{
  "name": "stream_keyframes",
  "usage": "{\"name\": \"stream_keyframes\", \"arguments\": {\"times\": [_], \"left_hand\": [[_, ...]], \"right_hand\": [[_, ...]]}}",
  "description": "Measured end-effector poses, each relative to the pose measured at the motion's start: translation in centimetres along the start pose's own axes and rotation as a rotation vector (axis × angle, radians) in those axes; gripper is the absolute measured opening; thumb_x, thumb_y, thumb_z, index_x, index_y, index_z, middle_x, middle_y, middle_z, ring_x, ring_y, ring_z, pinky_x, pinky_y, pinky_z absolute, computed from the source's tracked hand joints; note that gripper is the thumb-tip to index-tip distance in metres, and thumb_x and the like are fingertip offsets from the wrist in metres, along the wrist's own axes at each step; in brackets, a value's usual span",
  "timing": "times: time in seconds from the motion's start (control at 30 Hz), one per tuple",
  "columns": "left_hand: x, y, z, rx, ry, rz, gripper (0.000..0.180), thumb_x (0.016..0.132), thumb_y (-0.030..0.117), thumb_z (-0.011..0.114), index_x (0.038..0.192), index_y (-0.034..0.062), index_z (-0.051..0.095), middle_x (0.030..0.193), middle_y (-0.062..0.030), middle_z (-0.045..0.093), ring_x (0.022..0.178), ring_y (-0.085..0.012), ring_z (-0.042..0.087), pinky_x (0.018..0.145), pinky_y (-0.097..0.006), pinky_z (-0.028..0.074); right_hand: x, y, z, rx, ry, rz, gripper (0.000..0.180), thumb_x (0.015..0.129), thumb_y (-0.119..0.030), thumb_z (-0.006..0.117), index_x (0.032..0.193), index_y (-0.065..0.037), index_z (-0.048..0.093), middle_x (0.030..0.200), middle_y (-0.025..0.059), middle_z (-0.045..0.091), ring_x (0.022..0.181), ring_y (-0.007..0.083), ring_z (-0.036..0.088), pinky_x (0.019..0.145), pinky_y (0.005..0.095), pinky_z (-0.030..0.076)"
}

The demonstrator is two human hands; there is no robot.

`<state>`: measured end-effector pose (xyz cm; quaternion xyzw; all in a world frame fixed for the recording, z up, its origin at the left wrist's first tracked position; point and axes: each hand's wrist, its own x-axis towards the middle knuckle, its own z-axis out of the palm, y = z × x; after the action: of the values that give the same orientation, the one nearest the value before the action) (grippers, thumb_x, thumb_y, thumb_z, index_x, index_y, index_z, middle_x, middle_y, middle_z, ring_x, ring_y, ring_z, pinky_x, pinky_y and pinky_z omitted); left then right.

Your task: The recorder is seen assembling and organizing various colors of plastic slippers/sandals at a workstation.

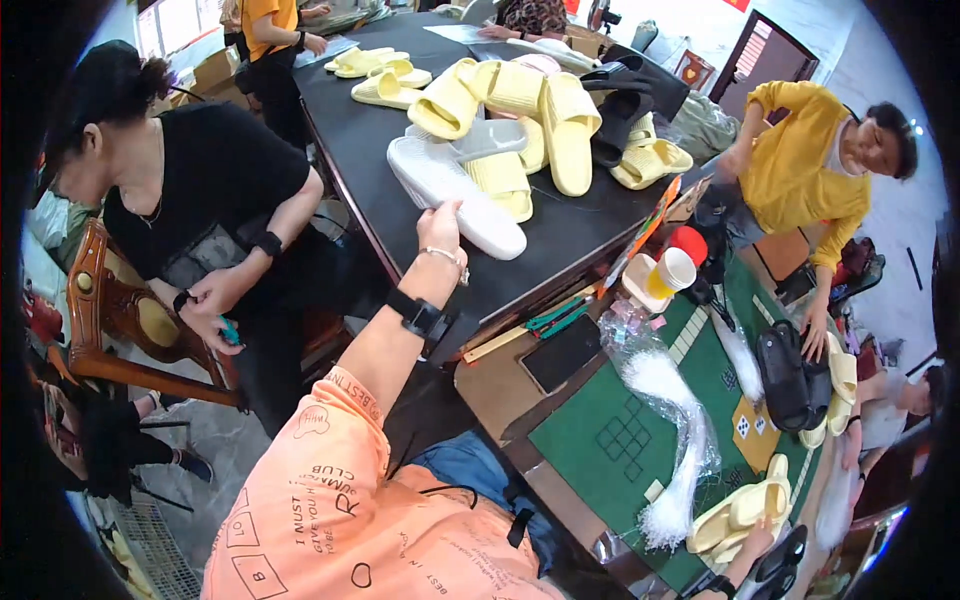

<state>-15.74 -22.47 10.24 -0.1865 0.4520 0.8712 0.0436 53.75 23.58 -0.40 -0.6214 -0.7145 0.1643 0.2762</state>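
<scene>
My left hand (440, 232) reaches up to the black table and is closed on the near edge of a white slipper (455, 195). A grey slipper (492, 138) lies against it, among a heap of yellow slippers (570, 130) with ribbed straps. At the lower right, my right hand (757, 548), with a black band at its wrist, grips a pair of yellow slippers (740, 510) on the green-topped table. Its fingers are only partly visible. A black slipper (778, 565) is beside that hand.
The black table (370, 150) adjoins a green game table (580, 440) bearing clear plastic bags (670, 400), a phone (560, 355), a cup (672, 272) and black slippers (790, 370). A person in black sits left by a wooden chair (90, 300); another in yellow leans in at right.
</scene>
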Motion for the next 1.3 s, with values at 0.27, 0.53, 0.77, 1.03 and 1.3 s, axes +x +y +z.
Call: {"name": "stream_keyframes", "arguments": {"times": [0.27, 0.53, 0.77, 1.03, 1.3], "left_hand": [[-4.9, -0.4, -1.8, -0.146, -0.337, 0.489, 0.031, 0.076, 0.002, 0.056, 0.105, -0.002, 0.046, 0.1, -0.0075, 0.052, 0.09, -0.0141, 0.049, 0.08, -0.027, 0.039], [-8.7, 0.7, -0.5, 0.405, -0.227, 1.146, 0.029, 0.065, 0.012, 0.067, 0.089, 0.0015, 0.055, 0.096, -0.0116, 0.053, 0.1, -0.029, 0.043, 0.084, -0.036, 0.035], [-15.2, 1.4, -0.7, 0.729, -0.35, 1.492, 0.026, 0.061, 0.013, 0.066, 0.084, 0.0036, 0.061, 0.092, -0.012, 0.056, 0.099, -0.0359, 0.043, 0.084, -0.043, 0.032], [-14.2, -4.2, -4.8, 0.888, -1.153, 1.131, 0.03, 0.064, 0.02, 0.068, 0.088, 0.005, 0.059, 0.091, -0.011, 0.055, 0.083, -0.0296, 0.054, 0.071, -0.038, 0.043], [-12.7, -6.1, -8.1, 0.625, -0.235, 0.982, 0.061, 0.061, 0.012, 0.067, 0.112, 0.0019, 0.036, 0.109, -0.01, 0.042, 0.102, -0.0253, 0.039, 0.089, -0.036, 0.03]], "right_hand": [[-13.5, -20.8, 3.2, -0.004, 0.199, -0.278, 0.04, 0.076, -0.007, 0.053, 0.115, -0.001, 0.045, 0.123, 0.0176, 0.04, 0.117, 0.0291, 0.033, 0.097, 0.0363, 0.025], [-23.1, -40.5, 5.0, 0.379, -0.201, -0.758, 0.055, 0.07, 0.0, 0.052, 0.123, -0.001, 0.036, 0.129, 0.0142, 0.034, 0.122, 0.0253, 0.03, 0.101, 0.0346, 0.02], [-28.0, -51.7, 9.8, 0.792, -0.857, -1.063, 0.092, 0.068, -0.023, 0.069, 0.133, 0.001, 0.007, 0.137, 0.0202, 0.016, 0.128, 0.0281, 0.015, 0.103, 0.0359, 0.015], [-28.0, -50.3, 15.2, 1.302, -1.369, -0.182, 0.063, 0.07, -0.021, 0.065, 0.121, 0.001, 0.036, 0.116, 0.0108, 0.045, 0.108, 0.0203, 0.042, 0.089, 0.031, 0.036], [-27.9, -46.7, 12.9, 1.443, -1.297, -0.174, 0.057, 0.064, -0.01, 0.066, 0.116, 0.0, 0.044, 0.115, 0.0088, 0.048, 0.108, 0.0199, 0.044, 0.092, 0.033, 0.033]]}}
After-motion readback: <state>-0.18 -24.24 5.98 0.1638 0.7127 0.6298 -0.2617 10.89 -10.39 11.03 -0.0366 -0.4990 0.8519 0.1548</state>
